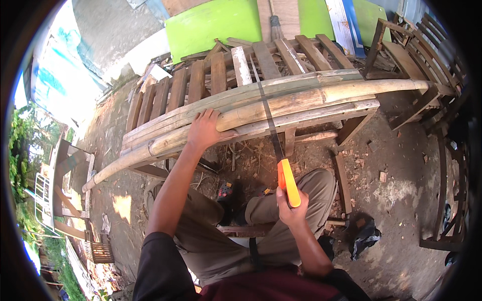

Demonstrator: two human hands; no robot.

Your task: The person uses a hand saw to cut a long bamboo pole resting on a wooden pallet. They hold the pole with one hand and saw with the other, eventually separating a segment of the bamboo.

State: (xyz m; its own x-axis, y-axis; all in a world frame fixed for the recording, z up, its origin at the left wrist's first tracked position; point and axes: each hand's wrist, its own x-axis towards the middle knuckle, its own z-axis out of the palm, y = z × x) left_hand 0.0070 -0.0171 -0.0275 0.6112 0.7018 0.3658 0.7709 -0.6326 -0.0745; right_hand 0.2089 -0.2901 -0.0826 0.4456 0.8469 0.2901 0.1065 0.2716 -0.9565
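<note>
A long bamboo pole (281, 104) lies across a slatted wooden bench (218, 73), both its ends reaching past the bench. My left hand (204, 129) is on the pole left of its middle, fingers curled over the top and thumb stretched along it. In my right hand (292, 209) is the handle of a handsaw (272, 133), yellow and orange, above my right knee. The saw's long dark blade slants up and away across the pole, to the right of my left hand. Split bamboo strips (314, 80) lie on the bench just behind the pole.
Wooden chair frames (401, 60) stand at the right, close to the pole's right end. A broom (276, 27) leans on the green panels (216, 30) behind. Wood scraps and a loose board (342, 183) lie on the floor. A wooden frame (63, 185) stands at left.
</note>
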